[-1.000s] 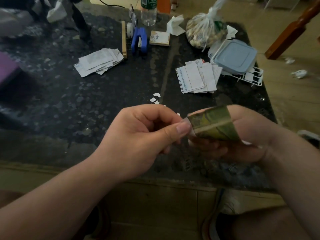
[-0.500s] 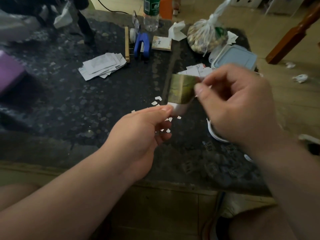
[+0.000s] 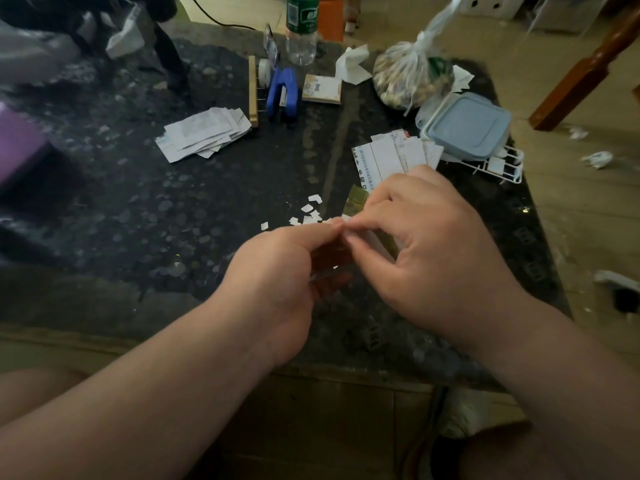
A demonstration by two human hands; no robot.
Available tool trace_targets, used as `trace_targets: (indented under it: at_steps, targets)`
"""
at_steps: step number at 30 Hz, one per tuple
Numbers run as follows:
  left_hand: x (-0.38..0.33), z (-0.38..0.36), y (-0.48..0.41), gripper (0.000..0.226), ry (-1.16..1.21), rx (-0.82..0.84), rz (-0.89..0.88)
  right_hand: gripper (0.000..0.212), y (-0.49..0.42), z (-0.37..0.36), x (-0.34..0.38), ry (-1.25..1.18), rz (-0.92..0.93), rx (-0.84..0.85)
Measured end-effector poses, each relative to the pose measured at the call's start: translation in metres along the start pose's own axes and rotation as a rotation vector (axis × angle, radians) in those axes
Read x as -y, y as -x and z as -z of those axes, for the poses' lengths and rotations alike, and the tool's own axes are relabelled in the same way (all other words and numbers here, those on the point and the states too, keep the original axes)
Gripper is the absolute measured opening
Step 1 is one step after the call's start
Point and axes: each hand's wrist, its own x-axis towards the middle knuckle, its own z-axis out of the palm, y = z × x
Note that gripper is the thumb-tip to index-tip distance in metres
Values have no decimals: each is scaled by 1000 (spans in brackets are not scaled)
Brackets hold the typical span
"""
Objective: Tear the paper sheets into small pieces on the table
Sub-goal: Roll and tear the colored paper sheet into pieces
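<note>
At frame centre your left hand point(image 3: 277, 268) and right hand point(image 3: 433, 254) meet on a sheet point(image 3: 356, 199) above the table point(image 3: 138, 220); scraps point(image 3: 308, 218) lie just behind them, one stack point(image 3: 204, 133) further upper left, a second stack point(image 3: 394, 157) upper right

left hand point(image 3: 277, 268) + right hand point(image 3: 426, 251) | pinch green paper point(image 3: 356, 199) | over scraps point(image 3: 308, 216)

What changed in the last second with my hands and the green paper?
The right hand brought the green-printed paper down and in toward the left hand, which hardly moved. Both hands now pinch the paper, fingertips meeting at its near edge. Half a second ago the right hand held it higher. The white scraps, the left stack of slips, the right stack of slips and the blue-lidded box stayed put.
</note>
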Motion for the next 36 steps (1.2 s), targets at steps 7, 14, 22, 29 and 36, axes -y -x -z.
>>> trace_targets:
  at_steps: [7, 14, 22, 29, 36]
  targets:
    - [-12, 11, 5, 52, 47, 194, 131, 13, -1, 4, -7, 13, 33, 0]
    - [-22, 17, 9, 60, -17, 276, 200, 13, -1, 3, -12, -46, 50, 52]
    - [-27, 17, 13, 58, -130, 336, 137, 11, -2, 4, -12, -327, -229, 34]
    - [-25, 15, 12, 38, -238, 301, 70, 15, -8, 16, -13, -917, -898, 20]
    - [-28, 19, 13, 32, -644, 138, -358, 12, -8, 24, -21, -985, -932, 304]
